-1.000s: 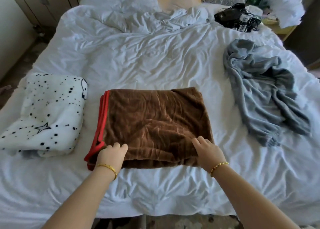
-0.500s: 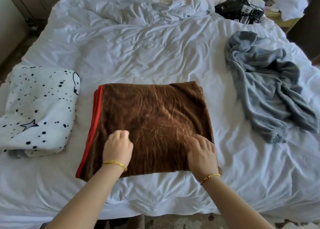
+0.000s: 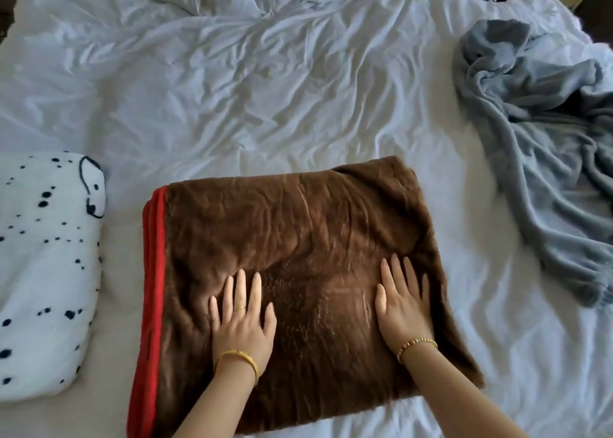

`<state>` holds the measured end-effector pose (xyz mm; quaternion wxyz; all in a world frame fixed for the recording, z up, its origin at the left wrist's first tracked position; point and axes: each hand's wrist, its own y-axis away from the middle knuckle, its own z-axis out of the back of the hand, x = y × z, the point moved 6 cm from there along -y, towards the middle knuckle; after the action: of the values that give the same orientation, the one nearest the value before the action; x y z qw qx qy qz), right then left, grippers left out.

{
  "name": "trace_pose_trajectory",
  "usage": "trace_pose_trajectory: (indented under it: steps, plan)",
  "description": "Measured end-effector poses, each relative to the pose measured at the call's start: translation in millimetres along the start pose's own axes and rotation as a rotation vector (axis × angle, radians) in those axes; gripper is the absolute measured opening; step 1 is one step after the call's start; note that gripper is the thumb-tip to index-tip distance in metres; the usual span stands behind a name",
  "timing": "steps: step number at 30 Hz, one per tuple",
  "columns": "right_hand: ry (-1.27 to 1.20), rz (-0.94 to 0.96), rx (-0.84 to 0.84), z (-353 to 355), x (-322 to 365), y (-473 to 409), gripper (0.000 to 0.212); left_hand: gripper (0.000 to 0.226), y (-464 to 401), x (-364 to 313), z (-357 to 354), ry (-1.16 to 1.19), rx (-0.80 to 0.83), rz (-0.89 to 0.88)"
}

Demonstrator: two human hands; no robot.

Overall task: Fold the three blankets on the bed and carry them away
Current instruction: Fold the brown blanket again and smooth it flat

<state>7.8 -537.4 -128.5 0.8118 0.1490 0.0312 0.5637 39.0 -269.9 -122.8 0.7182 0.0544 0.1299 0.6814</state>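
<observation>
**A:** From the head camera, where do the three blankets lie?

**B:** The brown blanket [image 3: 298, 271] is folded into a thick rectangle near the front edge of the bed [image 3: 248, 105], at the middle. Its red trim [image 3: 151, 288] runs down the left side in stacked layers. The spotted white blanket [image 3: 46, 271] sits folded by the bed's left edge, just beside the brown one. The grey blanket [image 3: 544, 158] lies crumpled and unfolded toward the right edge, well apart from the others.

**A:** And the hands?

**B:** Both lie flat on the brown blanket, fingers straight and spread. The left hand [image 3: 243, 321] presses near the trim side, the right hand [image 3: 403, 308] toward the right fold. Neither grip is closed on anything; the palms only press down.

**A:** How will that brown one handle?

**B:** It looks plush, soft and limp, with some bulk from the layers. I judge it light enough for two hands but floppy: lifted by one corner, the fold would likely spill open. Better to slide the hands under the two short sides, or scoop beneath the near edge, and carry it flat.

**A:** The grey one?

**B:** Fleecy and loose; it seems to want spreading out by its corners first, though the corners are hard to pick out in the heap.
</observation>
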Motion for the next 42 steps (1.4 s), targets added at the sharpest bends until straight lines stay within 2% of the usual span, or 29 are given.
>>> trace_pose_trajectory:
  steps: [2, 4, 7, 8, 11, 14, 17, 20, 22, 24, 26, 27, 28, 30, 33, 35, 38, 40, 42]
  plan:
    - [-0.074, -0.093, -0.132, 17.0, 4.3, -10.0, 0.048, 0.063, -15.7, -3.5, 22.3, 0.067, -0.072, 0.010]
    - [-0.197, -0.160, -0.315, 45.6, 15.7, -27.9, 0.035, 0.043, -45.2, -12.7, 52.8, 0.091, -0.246, -0.070]
    - [-0.291, -0.177, -0.464, 86.2, 34.5, -79.5, 0.033, 0.047, -98.5, -20.8, 91.6, 0.044, -0.396, -0.172]
    - [-0.297, -0.208, -0.450, 95.9, 37.8, -100.1, 0.039, 0.048, -115.9, -23.7, 98.2, 0.032, -0.373, -0.207]
    - [-0.327, -0.364, -0.371, 112.0, 37.8, -150.8, 0.049, 0.057, -158.5, -25.6, 94.2, -0.089, -0.131, -0.209]
    - [-0.335, -0.428, -0.266, 105.6, 36.2, -175.7, 0.033, 0.063, -176.8, -16.6, 70.9, -0.106, -0.023, -0.172]
    - [-0.420, -0.463, -0.328, 110.7, 24.6, -183.0, 0.014, 0.062, -173.8, -3.2, 53.8, -0.115, 0.037, -0.122]
    - [-0.465, -0.653, -0.418, 125.2, -3.6, -179.1, 0.024, 0.062, -177.9, 7.0, 48.6, -0.149, 0.117, -0.040]
    - [-0.377, -0.589, -0.473, 131.8, 2.3, -174.3, 0.034, 0.061, -182.0, -4.6, 54.7, -0.100, 0.094, 0.005]
    - [-0.283, -0.238, -0.515, 129.1, 46.8, -164.7, 0.042, 0.058, -175.7, -38.7, 71.6, 0.023, -0.069, -0.072]
    - [-0.187, 0.165, -0.421, 105.9, 100.1, -151.0, 0.045, 0.056, -160.1, -76.9, 76.8, 0.106, -0.168, -0.242]
    - [-0.120, 0.282, -0.306, 87.9, 114.7, -145.2, 0.047, 0.059, -152.1, -86.3, 70.6, 0.084, -0.146, -0.300]
    - [-0.069, 0.317, -0.204, 72.4, 115.3, -144.1, 0.049, 0.062, -149.0, -83.2, 59.8, 0.045, -0.089, -0.299]
    - [-0.038, 0.200, -0.114, 57.4, 81.4, -156.3, 0.054, 0.062, -156.1, -43.6, 39.5, -0.023, 0.002, -0.134]
    - [-0.016, -0.056, -0.101, 51.7, 8.1, -170.0, 0.056, 0.064, -159.3, 15.5, 39.6, -0.098, -0.040, 0.057]
    - [-0.131, -0.153, -0.009, 47.3, -24.9, -167.6, 0.057, 0.062, -151.7, 19.2, 44.0, -0.121, -0.026, 0.131]
    - [-0.326, -0.165, -0.012, 51.3, -45.6, -157.6, 0.048, 0.058, -135.4, -21.7, 49.1, 0.006, 0.008, 0.252]
    - [-0.592, -0.281, 0.089, 52.3, -58.0, -146.9, 0.040, 0.058, -122.6, -68.0, 52.5, 0.085, -0.034, 0.178]
    - [-0.794, -0.351, 0.327, 45.6, -66.7, -131.8, 0.044, 0.053, -105.1, -123.0, 58.7, 0.192, -0.122, 0.001]
